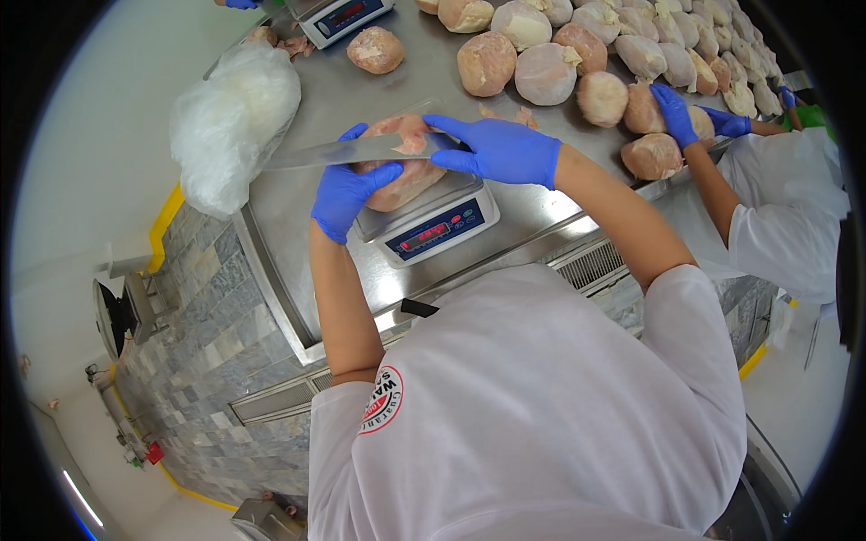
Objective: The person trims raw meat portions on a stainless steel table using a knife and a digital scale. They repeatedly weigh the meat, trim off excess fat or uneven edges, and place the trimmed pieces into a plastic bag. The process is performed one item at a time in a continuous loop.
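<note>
A pale pink, ball-shaped piece of raw meat (pixel 406 188) rests on a white digital scale (pixel 442 243) with a lit red display. My left hand (pixel 341 200), in a blue glove, is closed around the meat's left side, fingers at the back and thumb in front. From the right comes my right hand (pixel 510 151), also blue-gloved and closed on a long, wide-bladed knife (pixel 316 155). The blade lies across the top of the meat and points left past my left hand. A small scrap of meat (pixel 411 135) sits on the blade. The knife's handle is hidden in my right hand.
A clear plastic bag (pixel 236 117) lies at the steel table's (pixel 298 243) left edge. Several meat balls (pixel 546 74) fill the back right, and a lone one (pixel 375 50) sits near a second scale (pixel 343 16). On the right, a co-worker's gloved hand (pixel 675 115) touches meat.
</note>
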Motion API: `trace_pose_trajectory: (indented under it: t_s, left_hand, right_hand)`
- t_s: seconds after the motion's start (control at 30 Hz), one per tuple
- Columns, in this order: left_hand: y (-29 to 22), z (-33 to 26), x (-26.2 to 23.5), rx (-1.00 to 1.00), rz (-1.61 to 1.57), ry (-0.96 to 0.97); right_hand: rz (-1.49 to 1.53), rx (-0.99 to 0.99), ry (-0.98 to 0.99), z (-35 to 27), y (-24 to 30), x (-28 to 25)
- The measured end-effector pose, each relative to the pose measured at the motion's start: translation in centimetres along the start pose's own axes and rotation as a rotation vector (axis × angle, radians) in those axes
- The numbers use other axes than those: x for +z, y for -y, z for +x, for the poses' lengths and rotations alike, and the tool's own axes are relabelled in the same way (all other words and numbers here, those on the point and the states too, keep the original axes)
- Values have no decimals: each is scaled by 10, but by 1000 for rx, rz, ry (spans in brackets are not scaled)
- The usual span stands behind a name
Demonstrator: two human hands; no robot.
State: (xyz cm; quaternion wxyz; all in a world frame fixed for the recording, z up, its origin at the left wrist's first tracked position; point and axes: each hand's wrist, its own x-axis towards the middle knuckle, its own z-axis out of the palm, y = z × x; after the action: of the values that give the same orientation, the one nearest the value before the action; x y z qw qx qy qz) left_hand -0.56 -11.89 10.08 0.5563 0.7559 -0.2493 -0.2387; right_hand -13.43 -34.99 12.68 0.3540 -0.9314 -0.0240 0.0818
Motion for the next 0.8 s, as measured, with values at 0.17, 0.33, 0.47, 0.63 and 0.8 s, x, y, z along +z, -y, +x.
trace_pose_trajectory:
  t_s: [0.17, 0.33, 0.47, 0.63, 0.8]
  left_hand:
    - [-4, 5, -5, -2, -5, 65]
    - [5, 10, -14, 58, 62, 117]
    - [-1, 7, -19, 38, 6, 171]
    - [-13, 15, -27, 3, 48, 290]
    - [-1, 1, -48, 166, -36, 62]
  right_hand:
    - [-83, 86, 22, 13, 22, -10]
    - [-53, 13, -13, 29, 10, -6]
    - [277, 58, 154, 30, -11, -14]
    - [580, 311, -26, 32, -32, 9]
    - [813, 399, -122, -9, -46, 13]
